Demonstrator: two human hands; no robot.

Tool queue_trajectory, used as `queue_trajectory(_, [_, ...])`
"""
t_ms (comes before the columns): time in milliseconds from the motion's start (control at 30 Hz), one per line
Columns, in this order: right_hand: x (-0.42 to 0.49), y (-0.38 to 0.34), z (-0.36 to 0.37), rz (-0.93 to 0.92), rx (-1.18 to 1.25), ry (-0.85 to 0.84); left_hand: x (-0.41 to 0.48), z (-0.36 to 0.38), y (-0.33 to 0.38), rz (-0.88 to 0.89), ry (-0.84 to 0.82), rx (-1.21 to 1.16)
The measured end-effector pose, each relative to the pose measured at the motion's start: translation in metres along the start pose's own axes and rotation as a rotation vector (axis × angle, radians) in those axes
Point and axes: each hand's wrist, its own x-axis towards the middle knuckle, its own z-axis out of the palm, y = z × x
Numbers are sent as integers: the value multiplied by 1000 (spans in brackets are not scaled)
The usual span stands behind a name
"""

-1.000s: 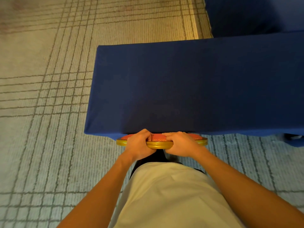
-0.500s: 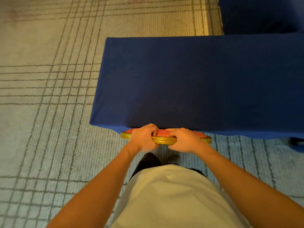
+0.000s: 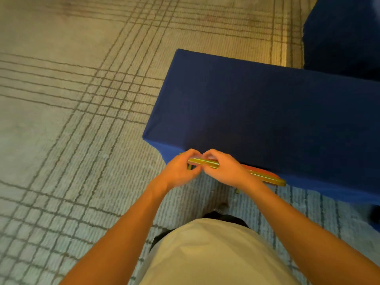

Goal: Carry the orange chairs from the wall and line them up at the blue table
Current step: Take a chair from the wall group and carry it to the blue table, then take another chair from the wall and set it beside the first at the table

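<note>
The orange chair (image 3: 261,173) sits tucked under the blue table (image 3: 267,120), near its corner. My left hand (image 3: 181,169) and right hand (image 3: 222,169) both grip its gold backrest rail; pushing crooked could snag the cloth.

orange chair (image 3: 259,173) mostly under blue table (image 3: 267,120) — table cut off at right edge

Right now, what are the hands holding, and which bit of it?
Both hands, left hand and right hand, hold the orange chair by the gold top rail of its back, at the blue table.
</note>
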Motion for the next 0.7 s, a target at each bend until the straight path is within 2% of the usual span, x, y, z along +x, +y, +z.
queue_trajectory(267, [2, -115, 108, -219, -7, -78, -127, -83, -66, -46, 295, -110])
queue_trajectory(567, [-12, -242, 240, -430, 58, -239, -288, -151, -130, -127, 575, -169])
queue_trajectory(700, [-26, -296, 300, -489, 84, -340, -356, -173, -151, -175, 766, -239])
